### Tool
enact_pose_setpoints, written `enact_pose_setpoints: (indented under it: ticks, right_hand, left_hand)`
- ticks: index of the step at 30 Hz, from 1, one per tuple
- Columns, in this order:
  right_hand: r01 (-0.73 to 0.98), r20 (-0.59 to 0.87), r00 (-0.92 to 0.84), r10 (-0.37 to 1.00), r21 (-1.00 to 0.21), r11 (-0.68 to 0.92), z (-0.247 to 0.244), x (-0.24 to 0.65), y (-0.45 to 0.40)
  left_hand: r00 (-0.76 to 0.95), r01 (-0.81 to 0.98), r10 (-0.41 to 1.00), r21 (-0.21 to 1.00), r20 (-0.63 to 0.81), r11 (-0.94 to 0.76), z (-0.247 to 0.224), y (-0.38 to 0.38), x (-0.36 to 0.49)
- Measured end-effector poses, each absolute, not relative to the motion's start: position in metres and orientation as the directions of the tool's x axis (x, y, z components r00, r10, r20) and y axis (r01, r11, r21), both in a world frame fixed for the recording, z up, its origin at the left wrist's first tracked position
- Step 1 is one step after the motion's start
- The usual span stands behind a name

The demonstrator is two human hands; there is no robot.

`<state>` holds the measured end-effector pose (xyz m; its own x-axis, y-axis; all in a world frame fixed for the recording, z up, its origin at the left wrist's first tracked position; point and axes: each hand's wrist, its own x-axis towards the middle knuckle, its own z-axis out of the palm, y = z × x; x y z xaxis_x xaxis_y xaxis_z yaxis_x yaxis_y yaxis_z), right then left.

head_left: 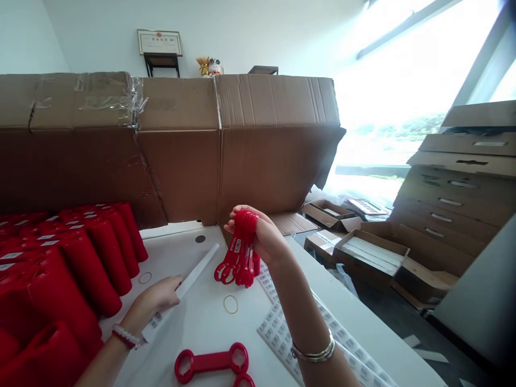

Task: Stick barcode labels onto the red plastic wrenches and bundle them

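My right hand (264, 236) is closed around a bunch of red plastic pieces with ring-shaped ends (241, 252), lifted above the white table. A barcode label shows on one of them, and their lower ends hang down. My left hand (163, 295) grips a long flat white strip (197, 271), which slants across the table and bears a barcode near its close end. Between the hands lies a thin rubber band (230, 304). At the near edge rests a red plastic bar with a ring at each end (212, 361), beside part of another. Sticker sheets (278, 328) lie under my right forearm.
Many red cylinders with white labels (91, 263) are packed along the left, another rubber band (145, 277) beside them. A large cardboard box (262, 156) blocks the far side. Open cartons (371, 252) and stacked cardboard boxes (455, 188) stand to the right, near the window.
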<state>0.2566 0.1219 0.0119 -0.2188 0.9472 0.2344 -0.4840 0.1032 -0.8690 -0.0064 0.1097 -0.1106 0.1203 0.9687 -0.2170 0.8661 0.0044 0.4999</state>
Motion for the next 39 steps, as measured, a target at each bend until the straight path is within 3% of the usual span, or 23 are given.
enact_pose_setpoints:
  ticks: [4, 7, 10, 13, 22, 25, 27, 32, 39]
  right_hand:
    - [-0.527, 0.231, -0.34, 0.912, -0.85, 0.019, 0.013, 0.249, 0.116]
    - [-0.529, 0.255, -0.412, 0.875, -0.849, -0.002, 0.015, 0.245, 0.11]
    - [-0.518, 0.273, -0.463, 0.843, -0.856, -0.007, 0.017, 0.241, 0.103]
    - [-0.502, 0.271, -0.511, 0.816, -0.865, -0.028, 0.019, 0.236, 0.097]
    - [-0.533, 0.187, -0.582, 0.792, -0.823, -0.197, 0.019, 0.227, 0.099]
    - [-0.556, 0.17, -0.524, 0.835, -0.811, -0.184, 0.016, 0.219, 0.1]
    - [-0.566, 0.165, -0.475, 0.865, -0.809, -0.156, 0.014, 0.212, 0.099]
    - [-0.49, 0.181, -0.359, 0.916, -0.871, -0.02, 0.008, 0.202, 0.095]
    - [-0.101, 0.298, -0.288, 0.91, -0.954, 0.281, 0.014, 0.211, 0.089]
  left_hand:
    - [0.089, 0.749, 0.993, 0.662, -0.079, -0.014, -0.081, 0.088, 0.01]
    - [0.237, 0.55, 0.971, 0.821, 0.021, -0.151, -0.043, 0.06, 0.035]
    - [0.36, 0.372, 0.925, 0.889, 0.126, -0.266, -0.016, 0.035, 0.061]
    - [0.353, 0.215, 0.911, 0.929, 0.215, -0.302, -0.009, 0.021, 0.075]
    - [0.433, 0.103, 0.89, 0.973, 0.144, -0.207, -0.017, 0.022, 0.059]
    - [0.352, 0.056, 0.914, 0.97, 0.202, -0.236, -0.02, 0.023, 0.063]
    - [0.343, -0.012, 0.917, 0.977, 0.202, -0.211, -0.026, 0.025, 0.069]
    - [0.513, -0.108, 0.854, 0.994, 0.083, -0.032, -0.045, 0.038, 0.08]
    - [0.575, -0.076, 0.817, 0.991, -0.05, 0.114, -0.04, 0.037, 0.065]
